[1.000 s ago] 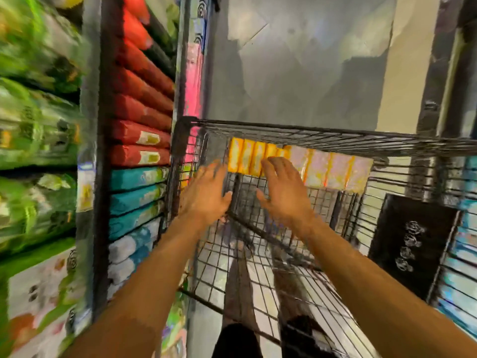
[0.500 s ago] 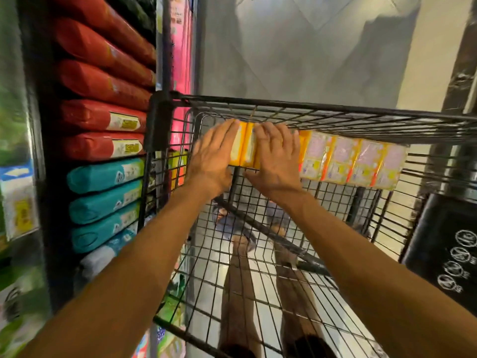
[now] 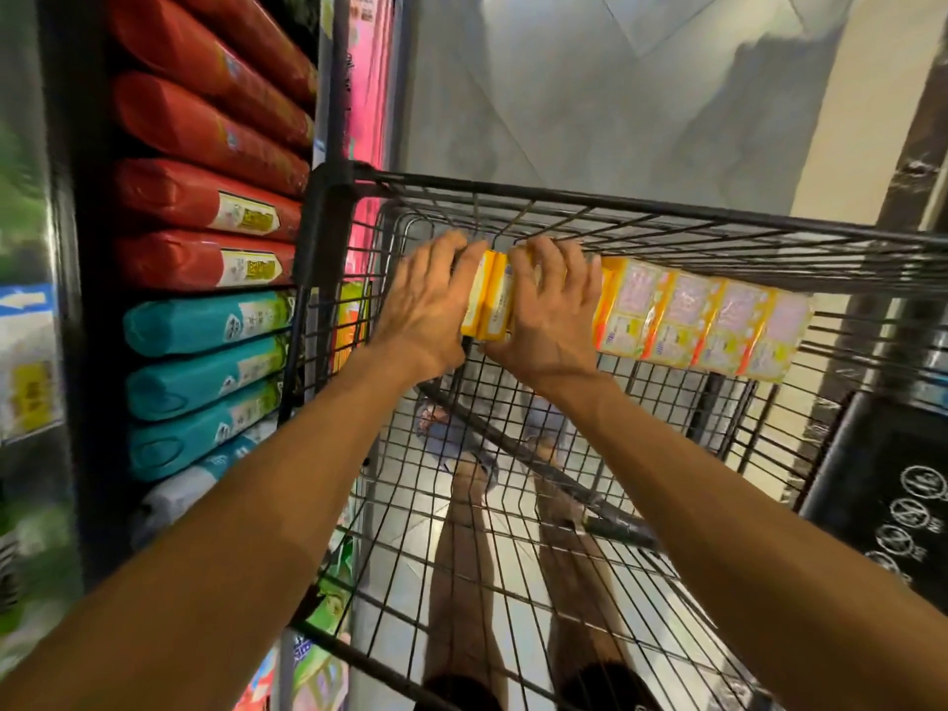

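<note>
A row of yellow and orange packs [image 3: 692, 323] stands on edge along the far wall of a black wire cart [image 3: 641, 210]. My left hand [image 3: 428, 307] and my right hand [image 3: 554, 310] flank the leftmost yellow packs [image 3: 490, 300]. Both hands curl their fingers over the tops of these packs and squeeze them from either side. The packs under my right hand's fingers are partly hidden.
A shelf unit on the left holds stacked red packages [image 3: 205, 202] above teal packages [image 3: 200, 325]. A black panel with white symbols [image 3: 892, 500] stands at the right. My legs and the tiled floor [image 3: 590, 94] show through the cart's wire bottom.
Both hands reached forward from mid-cart to the row's left end, then curled their fingers over the leftmost yellow packs. The view shifted closer.
</note>
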`<state>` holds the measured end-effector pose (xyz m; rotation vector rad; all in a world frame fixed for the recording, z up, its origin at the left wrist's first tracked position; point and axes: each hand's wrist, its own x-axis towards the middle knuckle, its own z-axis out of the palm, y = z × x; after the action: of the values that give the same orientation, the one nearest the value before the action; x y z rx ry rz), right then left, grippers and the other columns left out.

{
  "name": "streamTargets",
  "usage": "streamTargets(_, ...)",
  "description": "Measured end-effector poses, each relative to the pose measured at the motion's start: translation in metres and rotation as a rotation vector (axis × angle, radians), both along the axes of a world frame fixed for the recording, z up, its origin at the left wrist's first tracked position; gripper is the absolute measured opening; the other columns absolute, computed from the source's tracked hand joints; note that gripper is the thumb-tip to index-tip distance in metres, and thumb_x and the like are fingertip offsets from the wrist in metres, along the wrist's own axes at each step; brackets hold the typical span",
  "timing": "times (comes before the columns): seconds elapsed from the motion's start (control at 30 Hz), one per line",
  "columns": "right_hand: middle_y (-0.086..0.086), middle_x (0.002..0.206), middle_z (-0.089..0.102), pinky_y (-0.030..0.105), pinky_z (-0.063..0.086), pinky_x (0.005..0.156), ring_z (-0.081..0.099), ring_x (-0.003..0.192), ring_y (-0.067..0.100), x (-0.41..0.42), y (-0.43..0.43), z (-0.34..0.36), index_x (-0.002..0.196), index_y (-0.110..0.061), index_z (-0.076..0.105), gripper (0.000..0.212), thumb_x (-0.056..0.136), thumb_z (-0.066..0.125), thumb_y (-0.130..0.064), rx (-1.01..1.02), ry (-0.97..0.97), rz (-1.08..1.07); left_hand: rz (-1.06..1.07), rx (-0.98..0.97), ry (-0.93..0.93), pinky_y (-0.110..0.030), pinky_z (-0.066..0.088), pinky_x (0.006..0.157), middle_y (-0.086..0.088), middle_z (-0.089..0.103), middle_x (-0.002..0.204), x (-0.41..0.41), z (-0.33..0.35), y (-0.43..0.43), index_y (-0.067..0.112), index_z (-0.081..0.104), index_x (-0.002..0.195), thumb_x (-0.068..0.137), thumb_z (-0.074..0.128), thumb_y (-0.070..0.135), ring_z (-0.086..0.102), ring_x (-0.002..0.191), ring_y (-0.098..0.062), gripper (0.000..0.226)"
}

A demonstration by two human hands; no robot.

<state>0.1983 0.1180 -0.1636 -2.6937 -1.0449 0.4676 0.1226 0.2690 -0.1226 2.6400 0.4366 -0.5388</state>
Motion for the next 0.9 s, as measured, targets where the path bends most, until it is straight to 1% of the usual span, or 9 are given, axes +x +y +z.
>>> streamTargets(0.2, 0.019, 0.157, 0.039, 0.062, 0.013, 0.125, 0.026, 0.151, 0.043, -0.005, -0.004, 0.018, 0.148, -0.011, 0.047, 0.102, 0.066, 0.078, -0.062, -0.034, 0.058, 0.006, 0.152, -0.077, -0.052, -0.052, 0.020, 0.126, -0.011, 0.026, 0.165, -0.016, 0.009, -0.006, 0.010, 0.028, 0.156, 0.063, 0.084, 0.001, 0.017, 0.156, -0.027, 0.108)
streamTargets(0.37, 0.017, 0.155, 0.041, 0.055, 0.027, 0.121, 0.032, 0.149, 0.039, -0.019, -0.030, 0.053, 0.150, -0.005, 0.044, 0.104, 0.066, 0.084, -0.051, 0.084, 0.199, -0.012, 0.235, -0.141, -0.092, -0.053, 0.036, 0.118, -0.014, 0.034, 0.153, -0.036, 0.049, -0.017, 0.004, 0.032, 0.151, 0.052, 0.095, 0.019, 0.036, 0.142, -0.035, 0.118)
streamTargets(0.43, 0.010, 0.136, 0.052, 0.047, 0.041, 0.106, 0.047, 0.129, 0.027, -0.021, -0.039, 0.073, 0.142, -0.010, 0.046, 0.095, 0.065, 0.091, -0.042, 0.207, 0.332, -0.065, 0.266, -0.155, -0.108, -0.050, 0.045, 0.108, -0.014, 0.033, 0.145, -0.042, 0.067, -0.024, 0.004, 0.033, 0.150, 0.053, 0.092, 0.030, 0.044, 0.130, -0.036, 0.117)
streamTargets(0.53, -0.011, 0.118, 0.045, 0.026, 0.048, 0.092, 0.049, 0.104, -0.001, -0.022, -0.049, 0.124, 0.136, -0.025, 0.041, 0.086, 0.069, 0.094, -0.032, 0.322, 0.600, -0.215, 0.353, -0.238, -0.156, -0.050, 0.050, 0.100, -0.012, 0.031, 0.140, -0.051, 0.101, -0.034, 0.009, 0.030, 0.152, 0.054, 0.081, 0.050, 0.048, 0.124, -0.035, 0.118)
streamTargets(0.6, -0.023, 0.118, 0.038, 0.009, 0.047, 0.091, 0.047, 0.110, -0.019, -0.028, -0.061, 0.147, 0.137, -0.031, 0.030, 0.093, 0.072, 0.094, -0.020, 0.351, 0.768, -0.300, 0.432, -0.297, -0.135, -0.048, 0.046, 0.107, -0.004, 0.025, 0.141, -0.055, 0.128, -0.040, 0.016, 0.025, 0.156, 0.051, 0.077, 0.058, 0.042, 0.132, -0.031, 0.124)
streamTargets(0.63, -0.025, 0.124, 0.036, 0.011, 0.048, 0.096, 0.044, 0.116, -0.023, -0.031, -0.067, 0.159, 0.140, -0.028, 0.028, 0.096, 0.071, 0.095, -0.018, 0.359, 0.822, -0.330, 0.474, -0.327, -0.126, -0.045, 0.044, 0.110, 0.002, 0.023, 0.139, -0.056, 0.143, -0.043, 0.018, 0.025, 0.156, 0.049, 0.075, 0.061, 0.038, 0.133, -0.026, 0.126)
streamTargets(0.73, -0.007, 0.147, 0.034, 0.044, 0.050, 0.110, 0.043, 0.135, 0.006, -0.041, -0.083, 0.193, 0.146, -0.034, 0.027, 0.104, 0.066, 0.092, -0.029, 0.403, 0.910, -0.411, 0.544, -0.389, -0.170, -0.032, 0.040, 0.106, 0.011, 0.020, 0.130, -0.064, 0.185, -0.053, 0.017, 0.032, 0.151, 0.048, 0.070, 0.064, 0.033, 0.124, -0.012, 0.119)
streamTargets(0.83, 0.006, 0.150, 0.041, 0.030, 0.053, 0.106, 0.049, 0.135, 0.019, -0.045, -0.091, 0.236, 0.139, -0.048, 0.029, 0.096, 0.065, 0.088, -0.030, 0.421, 1.061, -0.485, 0.551, -0.376, -0.164, -0.033, 0.037, 0.100, -0.001, 0.038, 0.135, -0.074, 0.215, -0.057, 0.016, 0.037, 0.149, 0.051, 0.068, 0.063, 0.036, 0.121, -0.015, 0.113)
streamTargets(0.9, 0.005, 0.133, 0.058, 0.035, 0.059, 0.095, 0.064, 0.117, 0.015, -0.048, -0.099, 0.263, 0.138, -0.042, 0.040, 0.086, 0.066, 0.083, -0.019, 0.499, 1.219, -0.575, 0.549, -0.379, -0.141, -0.029, 0.033, 0.095, -0.005, 0.045, 0.137, -0.080, 0.231, -0.060, 0.017, 0.041, 0.148, 0.054, 0.068, 0.063, 0.040, 0.122, -0.017, 0.108)
